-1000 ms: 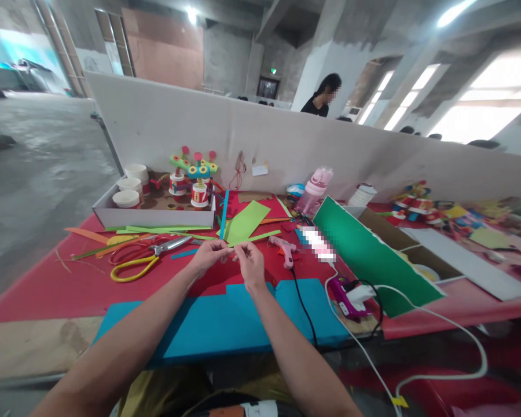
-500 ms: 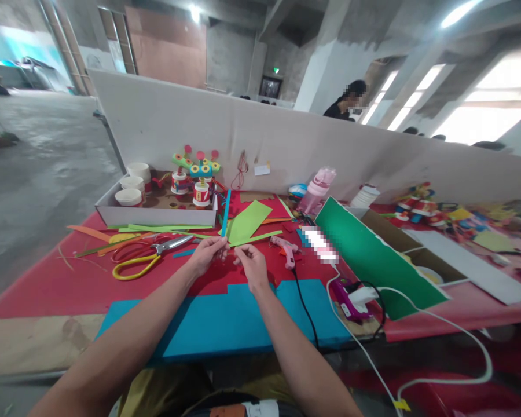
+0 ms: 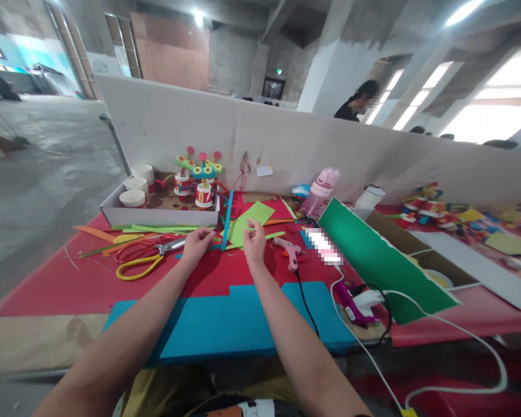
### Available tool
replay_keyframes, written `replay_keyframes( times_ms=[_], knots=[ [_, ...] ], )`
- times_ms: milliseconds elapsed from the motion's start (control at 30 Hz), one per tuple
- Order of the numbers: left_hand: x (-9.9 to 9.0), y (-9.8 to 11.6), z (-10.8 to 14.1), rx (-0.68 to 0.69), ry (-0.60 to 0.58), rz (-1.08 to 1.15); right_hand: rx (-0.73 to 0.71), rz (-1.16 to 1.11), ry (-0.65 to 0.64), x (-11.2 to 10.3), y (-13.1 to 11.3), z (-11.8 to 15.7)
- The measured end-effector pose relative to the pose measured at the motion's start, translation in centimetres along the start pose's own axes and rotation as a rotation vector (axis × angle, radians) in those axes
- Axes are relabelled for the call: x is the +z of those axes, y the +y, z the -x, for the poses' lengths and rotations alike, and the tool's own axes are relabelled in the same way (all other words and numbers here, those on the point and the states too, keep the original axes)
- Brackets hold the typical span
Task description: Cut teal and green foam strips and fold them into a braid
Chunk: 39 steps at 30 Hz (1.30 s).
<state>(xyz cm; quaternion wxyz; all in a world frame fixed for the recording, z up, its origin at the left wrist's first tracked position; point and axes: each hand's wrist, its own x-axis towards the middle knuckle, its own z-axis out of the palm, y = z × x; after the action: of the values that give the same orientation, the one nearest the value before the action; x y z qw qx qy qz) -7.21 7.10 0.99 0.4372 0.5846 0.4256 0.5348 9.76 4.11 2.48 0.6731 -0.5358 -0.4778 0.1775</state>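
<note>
Green sheet (image 3: 263, 213) lies on the red table covering (image 3: 87, 284), ahead of our hands and just right of a blue strip (image 3: 228, 219). Half a second ago our fingertips almost met at the sheet's near end; now the hands are well apart. Our left hand (image 3: 195, 246) has shifted left, near the tips of the yellow-handled scissors (image 3: 161, 249), its fingers drawn together; we cannot tell whether it pinches anything. Our right hand (image 3: 253, 244) has moved farther forward, covering part of the sheet from our view, its fingers loosely curled; whether it touches the sheet or holds something small, we cannot tell. More of the strip's near end now shows between our hands. The scissors and the pink glue gun (image 3: 292, 255) stay where they were.
</note>
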Motion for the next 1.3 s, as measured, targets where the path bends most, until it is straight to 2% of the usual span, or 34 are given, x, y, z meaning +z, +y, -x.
replay_keyframes(
  times_ms=[133,233,433,533,700,800,900,1000,1100,1200,1300],
  knots=[
    [0.2,-0.5,0.0,0.104,-0.073,-0.343,-0.109,0.109,-0.038,0.4,0.4,0.8],
    [0.7,-0.1,0.3,0.138,-0.111,-0.527,-0.101,0.095,-0.100,0.6,1.2,1.5],
    [1.9,0.5,0.1,-0.027,-0.163,-0.833,0.011,0.084,-0.174,0.8,2.1,1.5],
    [2.4,0.5,0.1,-0.047,-0.143,-0.764,0.020,0.032,-0.198,0.9,1.6,1.7],
    [2.1,0.8,0.4,0.000,-0.040,-0.334,0.060,-0.018,-0.215,0.8,0.5,2.2],
    [1.7,1.2,0.6,0.009,0.006,-0.129,0.238,-0.075,-0.344,1.1,0.3,2.6],
    [1.5,1.6,0.9,0.034,0.026,-0.041,0.519,-0.343,-0.487,1.5,0.3,2.8],
    [1.7,1.8,1.2,0.056,0.001,-0.044,0.698,-0.644,-0.483,1.8,0.4,2.8],
    [1.8,1.6,1.2,0.053,-0.026,-0.054,0.702,-0.715,-0.392,1.8,0.7,2.7],
    [1.8,1.4,1.2,0.037,-0.046,-0.051,0.666,-0.675,-0.328,1.8,0.9,2.7],
    [1.8,1.3,1.1,0.008,-0.028,-0.031,0.639,-0.601,-0.318,1.9,1.1,2.7]
  ],
)
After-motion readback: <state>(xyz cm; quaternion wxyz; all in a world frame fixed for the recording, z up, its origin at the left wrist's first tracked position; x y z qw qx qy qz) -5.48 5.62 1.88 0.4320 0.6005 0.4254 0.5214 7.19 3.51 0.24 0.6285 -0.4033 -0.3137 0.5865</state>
